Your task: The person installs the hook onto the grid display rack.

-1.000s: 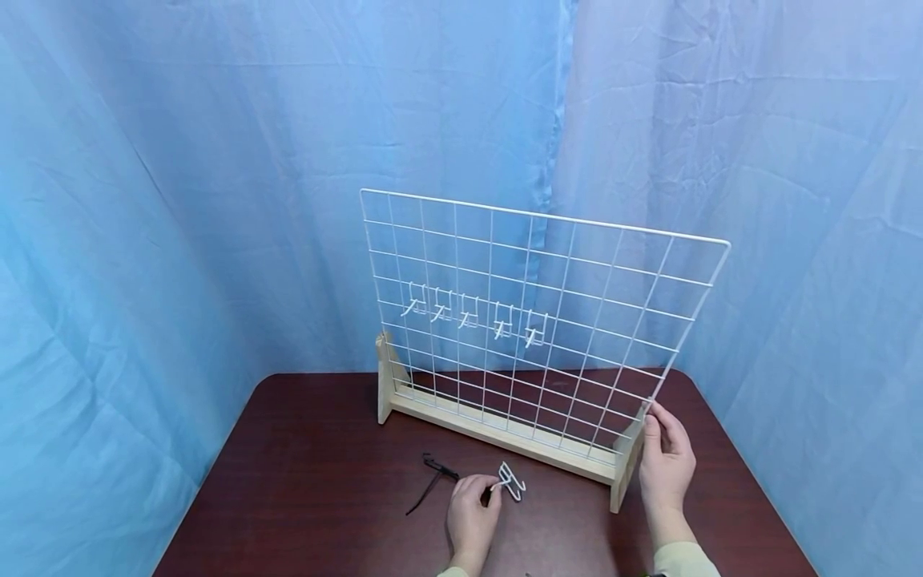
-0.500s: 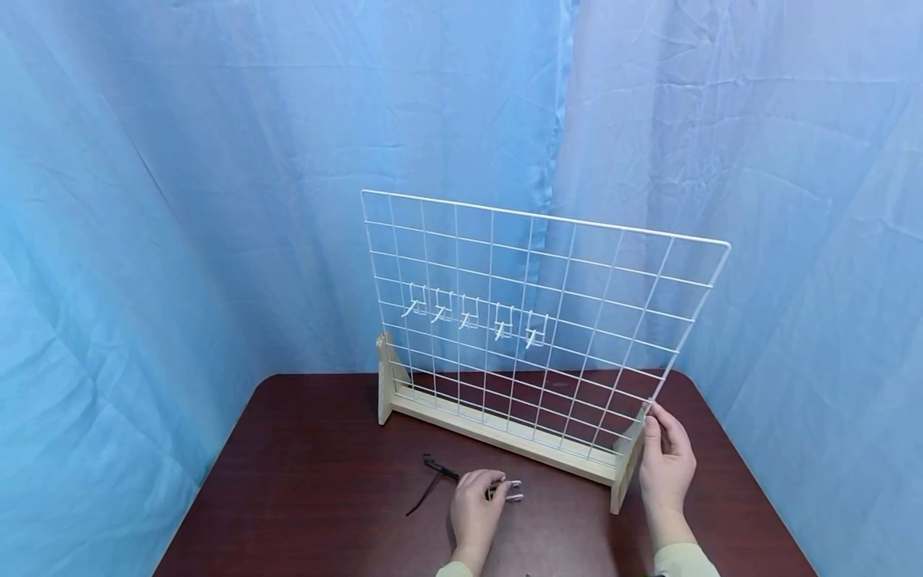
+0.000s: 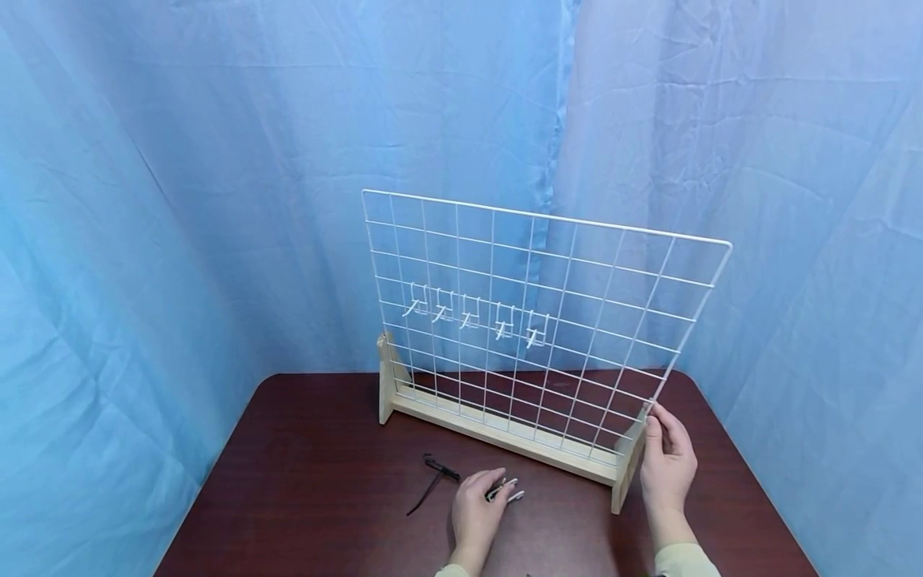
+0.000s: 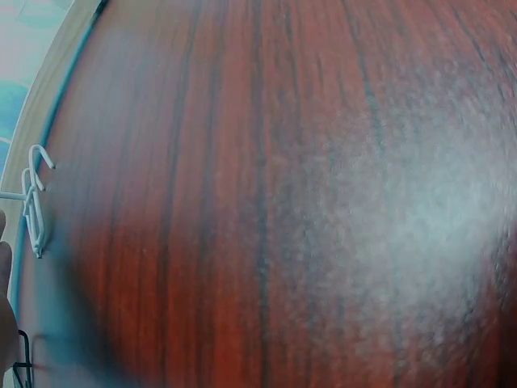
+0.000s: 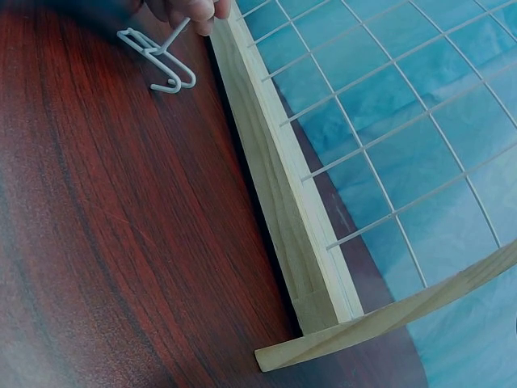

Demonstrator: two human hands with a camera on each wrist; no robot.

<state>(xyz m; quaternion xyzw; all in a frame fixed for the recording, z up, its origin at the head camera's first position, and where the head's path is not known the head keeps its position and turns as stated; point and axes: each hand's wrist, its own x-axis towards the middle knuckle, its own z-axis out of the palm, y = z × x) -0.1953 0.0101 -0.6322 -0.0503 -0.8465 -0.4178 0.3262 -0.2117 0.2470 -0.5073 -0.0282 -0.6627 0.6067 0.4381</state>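
My left hand (image 3: 477,513) pinches the stem of a white wire hook (image 5: 157,56) low over the table, in front of the rack. In the left wrist view the same hook (image 4: 32,202) juts past fingertips at the left edge. A white wire grid rack (image 3: 570,258) stands upright in a wooden base (image 3: 505,438). Its right end, where the grid edge meets the wooden side foot, is gripped by my right hand (image 3: 667,465). Several white hooks (image 3: 469,320) hang in a row across the grid's left and middle part.
Black wire hooks (image 3: 440,467) lie on the dark red wooden table (image 3: 303,481), just left of my left hand. Blue curtains (image 3: 288,160) enclose the table at the back and sides. The wooden side foot (image 5: 307,349) sticks out toward the front.
The white hook has turned in my left fingers, from standing broad side on to lying narrower, prongs toward the right. My left hand has shifted slightly right; the right hand keeps its hold.
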